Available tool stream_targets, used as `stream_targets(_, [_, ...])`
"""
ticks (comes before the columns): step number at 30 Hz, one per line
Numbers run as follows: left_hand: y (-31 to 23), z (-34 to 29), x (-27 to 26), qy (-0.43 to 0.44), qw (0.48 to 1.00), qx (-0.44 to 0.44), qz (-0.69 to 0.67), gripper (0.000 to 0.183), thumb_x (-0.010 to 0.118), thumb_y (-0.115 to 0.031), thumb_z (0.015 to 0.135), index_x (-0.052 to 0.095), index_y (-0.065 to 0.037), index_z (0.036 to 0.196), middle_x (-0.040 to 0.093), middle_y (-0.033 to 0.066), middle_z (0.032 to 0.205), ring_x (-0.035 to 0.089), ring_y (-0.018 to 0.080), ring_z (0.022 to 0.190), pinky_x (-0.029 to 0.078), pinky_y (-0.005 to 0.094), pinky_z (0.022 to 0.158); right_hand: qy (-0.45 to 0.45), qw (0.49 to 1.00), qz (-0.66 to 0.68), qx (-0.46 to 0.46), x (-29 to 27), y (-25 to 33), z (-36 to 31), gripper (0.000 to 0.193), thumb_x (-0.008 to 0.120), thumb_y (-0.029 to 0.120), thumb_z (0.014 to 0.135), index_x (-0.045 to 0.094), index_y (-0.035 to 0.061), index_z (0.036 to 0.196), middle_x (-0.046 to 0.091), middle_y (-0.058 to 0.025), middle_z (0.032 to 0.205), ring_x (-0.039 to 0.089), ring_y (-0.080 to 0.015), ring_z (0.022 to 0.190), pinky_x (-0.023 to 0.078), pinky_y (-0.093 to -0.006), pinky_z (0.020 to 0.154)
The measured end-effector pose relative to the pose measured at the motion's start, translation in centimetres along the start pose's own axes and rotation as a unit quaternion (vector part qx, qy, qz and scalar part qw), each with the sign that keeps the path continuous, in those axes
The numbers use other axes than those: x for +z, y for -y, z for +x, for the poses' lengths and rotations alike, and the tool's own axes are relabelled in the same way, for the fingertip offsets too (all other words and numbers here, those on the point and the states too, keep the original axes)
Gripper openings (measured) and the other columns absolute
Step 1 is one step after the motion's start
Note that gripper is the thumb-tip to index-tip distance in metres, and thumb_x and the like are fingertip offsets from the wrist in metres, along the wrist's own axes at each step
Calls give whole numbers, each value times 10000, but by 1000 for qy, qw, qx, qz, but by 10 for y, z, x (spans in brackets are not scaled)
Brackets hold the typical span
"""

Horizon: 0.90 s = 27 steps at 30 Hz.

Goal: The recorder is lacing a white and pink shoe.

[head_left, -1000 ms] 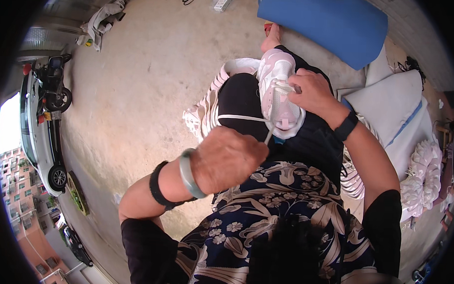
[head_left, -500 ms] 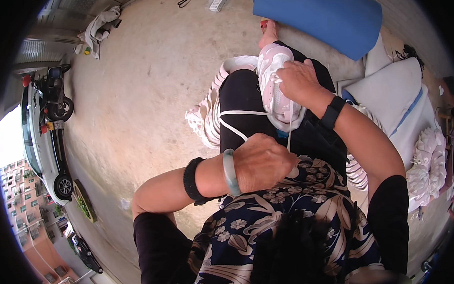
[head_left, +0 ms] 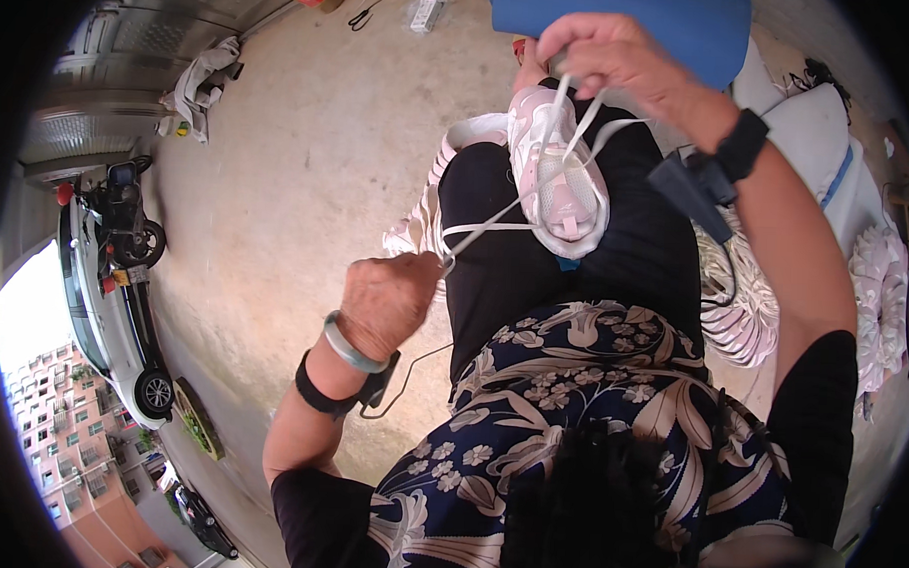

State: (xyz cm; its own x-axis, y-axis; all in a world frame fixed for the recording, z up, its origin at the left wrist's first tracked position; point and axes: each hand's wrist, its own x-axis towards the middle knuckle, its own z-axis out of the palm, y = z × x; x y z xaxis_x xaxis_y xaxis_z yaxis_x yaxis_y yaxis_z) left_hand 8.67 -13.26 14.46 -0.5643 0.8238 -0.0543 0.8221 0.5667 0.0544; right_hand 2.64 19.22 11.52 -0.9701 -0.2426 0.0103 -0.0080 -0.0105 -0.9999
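Two pinches on flat off-white fabric lace (head_left: 485, 226): L-hand grip (head_left: 389, 300) at 8 o'clock of pink-and-white mesh shoe (head_left: 561, 184), R-hand grip (head_left: 617, 64) at 1 o'clock. Shoe on black-trousered lap (head_left: 636, 255). Pull w/ even tension; keep strands untwisted. R fingertips blurry, L mostly hidden; smooth blue roll (head_left: 715, 43) cut off, approx 1 o'clock.

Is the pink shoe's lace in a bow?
No, not in a bow: the white shoelace stretches in long strands over the pink sneaker to the left hand and right hand.
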Motion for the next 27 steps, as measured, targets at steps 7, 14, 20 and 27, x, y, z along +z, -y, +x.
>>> stream_targets(7, [66,-27,25,-28,991,-104,81,70,578,-130,791,518,-111,761,552,91,619,553,307,523,422,379,428,72,908,-408,66,-90,32,-73,132,537,110,774,572,-16,795,451,-6,549,418,-67,512,339,-233,478])
stream_targets(14, [130,-65,43,-51,980,-174,84,13,537,-139,811,532,-129,804,582,115,678,574,334,588,444,415,480,-156,821,-549,-4,-155,-39,-210,163,500,110,852,537,-48,836,574,-172,745,546,-325,682,428,-344,620])
stream_targets(20, [181,-113,34,-53,952,-261,150,66,523,-175,852,526,-120,816,589,141,700,570,370,621,428,438,482,-153,750,-643,2,-181,-72,-277,139,479,66,825,541,-13,921,570,-178,815,542,-363,729,437,-381,645])
stream_targets(27, [222,-151,1,9,933,-288,215,88,479,-198,865,509,-126,825,591,149,704,570,384,650,426,473,515,-138,625,-768,24,-249,-87,-327,270,457,-18,783,544,26,1036,592,-141,940,564,-326,816,464,-381,708])
